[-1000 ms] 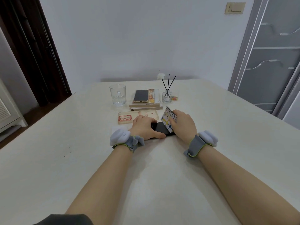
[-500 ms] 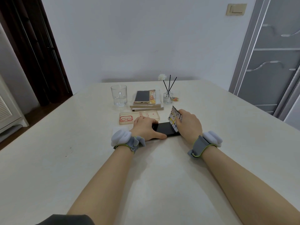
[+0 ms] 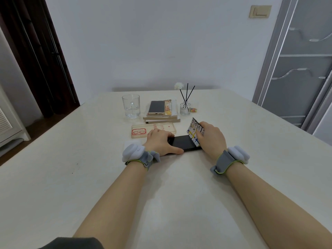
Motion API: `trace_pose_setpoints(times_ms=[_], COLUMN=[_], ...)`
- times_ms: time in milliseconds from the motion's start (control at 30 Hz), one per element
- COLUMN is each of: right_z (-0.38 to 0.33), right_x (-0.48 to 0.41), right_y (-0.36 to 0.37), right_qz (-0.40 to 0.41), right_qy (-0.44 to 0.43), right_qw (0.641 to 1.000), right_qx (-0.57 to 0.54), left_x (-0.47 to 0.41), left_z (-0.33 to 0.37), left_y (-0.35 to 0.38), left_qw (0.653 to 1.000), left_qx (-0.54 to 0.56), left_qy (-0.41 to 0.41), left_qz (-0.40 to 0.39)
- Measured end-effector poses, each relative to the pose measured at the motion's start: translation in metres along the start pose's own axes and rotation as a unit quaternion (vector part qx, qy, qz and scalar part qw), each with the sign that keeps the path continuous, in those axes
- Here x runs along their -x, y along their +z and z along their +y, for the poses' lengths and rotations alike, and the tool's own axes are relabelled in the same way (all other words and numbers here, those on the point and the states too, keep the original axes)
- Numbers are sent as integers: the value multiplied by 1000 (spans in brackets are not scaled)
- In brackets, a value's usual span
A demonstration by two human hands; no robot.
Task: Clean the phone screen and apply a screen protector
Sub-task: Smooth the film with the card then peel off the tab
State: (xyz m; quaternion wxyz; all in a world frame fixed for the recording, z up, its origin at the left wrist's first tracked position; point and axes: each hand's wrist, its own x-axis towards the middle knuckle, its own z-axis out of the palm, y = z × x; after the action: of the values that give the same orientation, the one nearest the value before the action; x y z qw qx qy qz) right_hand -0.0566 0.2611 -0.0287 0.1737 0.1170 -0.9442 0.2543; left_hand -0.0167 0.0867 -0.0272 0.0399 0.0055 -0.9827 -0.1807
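Centrally, left hand [image 3: 159,141] gripping phone [image 3: 181,143] edges, right hand [image 3: 212,139] pinching tilted card [image 3: 193,133] on it, case [image 3: 152,128] just behind

Table [image 3: 251,141]: pale cream, matte top, far edge against the wall; a few dark specks on its left part.

Directly on it:
- Glass mug [image 3: 131,106], clear, upright, far left of the group.
- Low stack of flat books or boxes [image 3: 161,119], just right of the mug.
- Reed diffuser bottle [image 3: 185,109], upright with dark sticks, right of the stack.
- Small coloured item [image 3: 193,109], beside the bottle; too small to tell.
- Clear phone case [image 3: 152,129], red print, nearer than the stack.
- Black phone [image 3: 181,142], flat, lengthwise left to right, nearer than the case.
- White square sheet [image 3: 133,142], left of the phone.
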Motion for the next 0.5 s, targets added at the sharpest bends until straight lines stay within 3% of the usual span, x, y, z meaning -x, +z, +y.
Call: trace_pose_setpoints(times_ms=[267, 500], right_z=[-14, 11], right_x=[10, 2], right_y=[2, -7], right_qz=[-28, 6], right_qy=[-79, 2], right_qw=[995, 1000], right_qx=[-52, -22], left_x=[-1, -1], left_z=[5, 3], left_y=[3, 1], left_qw=[1000, 1000], left_qx=[-13, -16], left_qy=[12, 4], left_qz=[1, -7])
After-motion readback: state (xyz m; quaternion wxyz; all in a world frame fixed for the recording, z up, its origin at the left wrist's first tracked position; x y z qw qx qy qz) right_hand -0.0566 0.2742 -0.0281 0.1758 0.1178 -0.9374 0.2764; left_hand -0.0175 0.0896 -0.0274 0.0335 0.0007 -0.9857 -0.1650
